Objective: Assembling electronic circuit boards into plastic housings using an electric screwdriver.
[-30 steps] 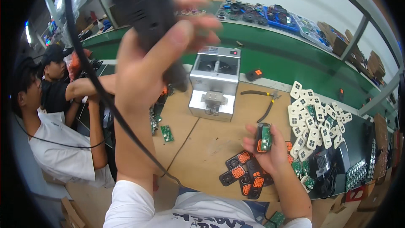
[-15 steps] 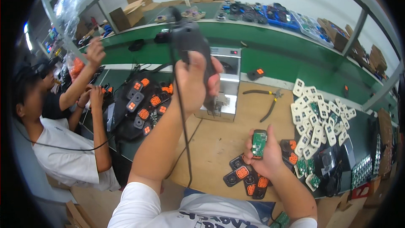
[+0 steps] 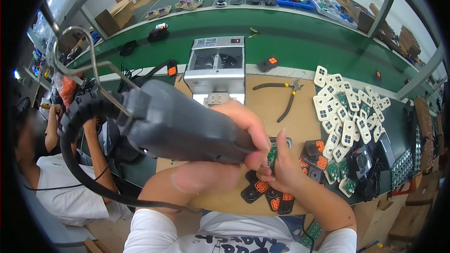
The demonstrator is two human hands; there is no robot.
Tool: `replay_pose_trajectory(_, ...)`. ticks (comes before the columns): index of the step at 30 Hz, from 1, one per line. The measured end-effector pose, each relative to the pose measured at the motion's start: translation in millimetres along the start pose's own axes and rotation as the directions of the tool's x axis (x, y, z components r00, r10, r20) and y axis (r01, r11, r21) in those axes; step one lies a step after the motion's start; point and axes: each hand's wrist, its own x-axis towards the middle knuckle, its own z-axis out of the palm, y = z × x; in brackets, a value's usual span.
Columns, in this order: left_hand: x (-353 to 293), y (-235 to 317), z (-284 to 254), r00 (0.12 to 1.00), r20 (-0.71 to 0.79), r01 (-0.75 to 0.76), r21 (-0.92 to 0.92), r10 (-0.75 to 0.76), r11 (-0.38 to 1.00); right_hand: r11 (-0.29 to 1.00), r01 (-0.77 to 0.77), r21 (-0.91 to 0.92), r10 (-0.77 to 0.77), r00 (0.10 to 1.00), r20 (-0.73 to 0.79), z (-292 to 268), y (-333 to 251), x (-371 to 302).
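Observation:
My left hand (image 3: 243, 124) is wrapped round a black corded electric screwdriver (image 3: 183, 124). A wire hanging hook (image 3: 96, 70) and a thick cable extend from the tool's rear end. Its front end points toward my right hand (image 3: 289, 166), but the tip is hidden behind my left fingers. My right hand closes round a small handheld device with its green circuit board (image 3: 272, 154) exposed. Beneath and beside that hand lie several black casings with orange button pads (image 3: 261, 186). Whether the tip touches the board I cannot tell.
A silver screw-feeder machine (image 3: 216, 63) stands ahead. Yellow-and-black cutting pliers (image 3: 289, 94) lie right of it. Several cream casings (image 3: 348, 133) are heaped at the right. People in white (image 3: 70, 187) and dark clothing sit at the left. A shelf (image 3: 206, 14) spans the back.
My left hand has brought the screwdriver from above the screw feeder down to the device, tipping it so its rear faces left. The view has shifted a little.

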Motion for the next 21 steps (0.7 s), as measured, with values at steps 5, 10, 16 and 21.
replay_pose_trajectory(5, 2.6, 0.9, 9.1, 0.995, 0.017, 0.093, 0.087, -0.095, 0.992, 0.999, -0.014, 0.033, 0.015, 0.999, -0.034, -7.5, -0.3, 1.5)
replay_pose_trajectory(10, 2.1, -12.9, -3.6, 0.989, 0.148, 0.021, -0.118, -0.003, 0.993, 0.999, 0.006, 0.051, -0.005, 1.000, -0.016, 5.5, -0.8, 4.9)
replay_pose_trajectory(16, 9.1, -42.6, 11.4, 0.985, 0.068, -0.124, -0.370, 0.160, 0.921, 0.999, 0.037, -0.022, -0.040, 0.992, -0.122, 16.4, -3.9, -4.2)
replay_pose_trajectory(21, 6.3, -45.6, 11.2, 0.980, 0.058, -0.172, -0.223, 0.189, 0.960, 0.992, -0.012, 0.127, 0.014, 1.000, -0.016, 1.7, 2.2, -4.3)
